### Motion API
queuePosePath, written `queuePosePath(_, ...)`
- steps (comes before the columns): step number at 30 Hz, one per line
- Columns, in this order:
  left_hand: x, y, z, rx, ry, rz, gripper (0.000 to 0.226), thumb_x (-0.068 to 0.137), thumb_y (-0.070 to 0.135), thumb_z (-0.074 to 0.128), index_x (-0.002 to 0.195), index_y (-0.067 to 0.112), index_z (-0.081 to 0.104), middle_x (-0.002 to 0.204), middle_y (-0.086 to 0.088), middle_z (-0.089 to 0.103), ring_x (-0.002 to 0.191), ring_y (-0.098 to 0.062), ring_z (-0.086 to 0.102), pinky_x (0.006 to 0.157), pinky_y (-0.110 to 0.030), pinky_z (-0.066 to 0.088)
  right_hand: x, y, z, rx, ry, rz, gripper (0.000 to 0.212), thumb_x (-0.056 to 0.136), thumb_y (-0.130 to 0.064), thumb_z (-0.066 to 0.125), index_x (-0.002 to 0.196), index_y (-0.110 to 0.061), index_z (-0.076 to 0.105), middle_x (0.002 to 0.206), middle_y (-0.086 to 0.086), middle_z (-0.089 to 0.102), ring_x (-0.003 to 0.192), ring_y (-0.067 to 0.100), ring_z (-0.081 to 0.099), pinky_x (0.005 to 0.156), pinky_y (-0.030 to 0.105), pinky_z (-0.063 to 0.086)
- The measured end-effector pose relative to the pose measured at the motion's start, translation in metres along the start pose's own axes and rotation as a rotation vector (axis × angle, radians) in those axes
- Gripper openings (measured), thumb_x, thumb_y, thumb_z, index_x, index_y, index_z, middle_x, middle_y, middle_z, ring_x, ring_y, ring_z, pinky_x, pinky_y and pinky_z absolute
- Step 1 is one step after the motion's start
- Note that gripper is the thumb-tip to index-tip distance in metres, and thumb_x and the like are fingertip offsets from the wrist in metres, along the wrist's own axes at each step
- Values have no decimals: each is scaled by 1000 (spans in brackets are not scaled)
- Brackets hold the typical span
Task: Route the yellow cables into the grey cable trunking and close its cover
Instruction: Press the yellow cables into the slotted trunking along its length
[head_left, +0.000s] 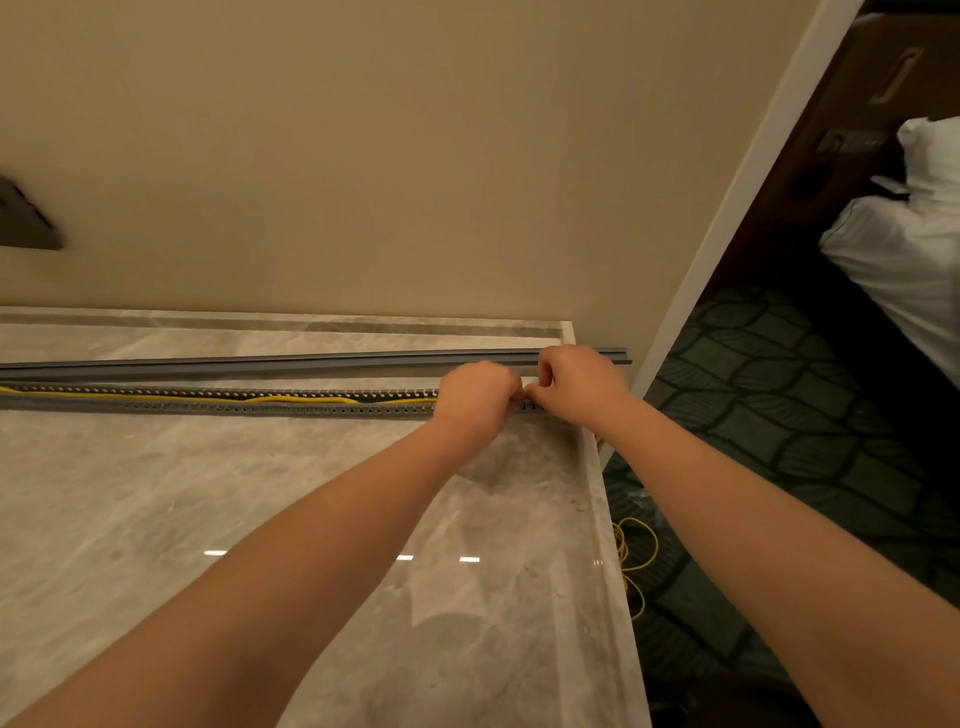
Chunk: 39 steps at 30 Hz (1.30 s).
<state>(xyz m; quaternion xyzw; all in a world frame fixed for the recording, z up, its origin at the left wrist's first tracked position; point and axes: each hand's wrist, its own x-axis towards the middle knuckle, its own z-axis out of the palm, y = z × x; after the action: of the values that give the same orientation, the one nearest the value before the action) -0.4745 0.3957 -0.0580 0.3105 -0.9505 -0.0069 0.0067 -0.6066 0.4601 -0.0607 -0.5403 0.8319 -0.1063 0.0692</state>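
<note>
Your left hand (478, 397) and right hand (576, 382) pinch the trunking (208, 401) at its right end, mid-frame on the counter (156, 519); cables (291, 399) lie inside, cover (260, 364) just behind.

cables (291, 399): yellow | trunking (208, 408): grey | counter (156, 493): grey-veined marble | wall (363, 156): beige

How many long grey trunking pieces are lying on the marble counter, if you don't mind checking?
2: the slotted trunking holding the yellow cables, and its cover lying apart behind it, nearer the wall.
</note>
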Motion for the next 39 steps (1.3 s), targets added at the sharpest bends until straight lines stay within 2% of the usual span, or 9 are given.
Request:
queuePosePath(5, 17, 11, -13, 75, -150, -31, 21, 89, 4, 58, 102, 15, 71, 86, -6, 61, 76, -28, 57, 60, -33, 42, -6, 19, -3, -152, 71, -83, 27, 80, -49, 56, 71, -24, 49, 66, -5, 50, 64, 19, 52, 53, 27, 37)
queuePosePath(8, 21, 13, -15, 63, -171, -50, 21, 87, 4, 61, 102, 15, 71, 87, -5, 59, 73, -25, 52, 61, -33, 44, -5, 23, -5, -140, 59, -84, 31, 80, -52, 59, 74, -24, 50, 70, -4, 54, 65, 19, 51, 56, 29, 40)
queuePosePath(11, 20, 14, -14, 63, -171, -63, 20, 87, 4, 61, 101, 15, 72, 83, -4, 57, 71, -25, 52, 61, -33, 43, -4, 20, -5, -116, 35, -85, 30, 82, -48, 63, 73, -23, 49, 69, -4, 53, 66, 19, 51, 53, 27, 35)
queuePosePath(15, 18, 13, -13, 47, -166, -75, 22, 88, 5, 61, 104, 16, 71, 95, -6, 66, 75, -25, 53, 62, -33, 45, -2, 16, -6, -96, 22, -60, 33, 81, -47, 65, 66, -27, 44, 63, -8, 48, 66, 18, 52, 52, 26, 33)
queuePosePath(22, 12, 10, -16, 75, -124, 28, 30, 91, 5, 57, 118, 18, 58, 104, -8, 66, 94, -30, 63, 65, -36, 44, -10, 26, -9, -122, 60, 45, 47, 76, -70, 57, 62, -26, 45, 62, -8, 52, 62, 16, 51, 50, 26, 30)
queuePosePath(26, 16, 16, -25, 124, -163, 67, 32, 91, 5, 58, 120, 17, 54, 106, -9, 63, 95, -29, 61, 65, -35, 43, -9, 23, -10, -92, 38, -10, 34, 80, -56, 62, 72, -25, 52, 70, -5, 57, 67, 18, 54, 57, 29, 38)
queuePosePath(29, 17, 16, -27, 131, -168, 78, 33, 90, 5, 59, 120, 18, 54, 104, -8, 64, 91, -27, 61, 64, -34, 43, -11, 30, -14, 60, -77, -52, 16, 78, -38, 67, 81, -27, 56, 76, -6, 58, 72, 17, 56, 59, 30, 44)
queuePosePath(34, 18, 17, -28, 134, -168, 77, 32, 90, 5, 60, 119, 18, 55, 104, -8, 63, 92, -27, 61, 64, -34, 43, -13, 35, -25, 64, -207, -124, 33, 70, -7, 68, 91, -28, 52, 82, -7, 55, 78, 17, 56, 61, 30, 46)
queuePosePath(39, 18, 18, -27, 171, -196, 83, 33, 90, 2, 58, 120, 18, 57, 106, -8, 63, 95, -28, 61, 65, -34, 44, -7, 32, -29, -82, -229, -186, 32, 74, -3, 64, 92, -26, 52, 92, -2, 57, 81, 20, 54, 63, 31, 43)
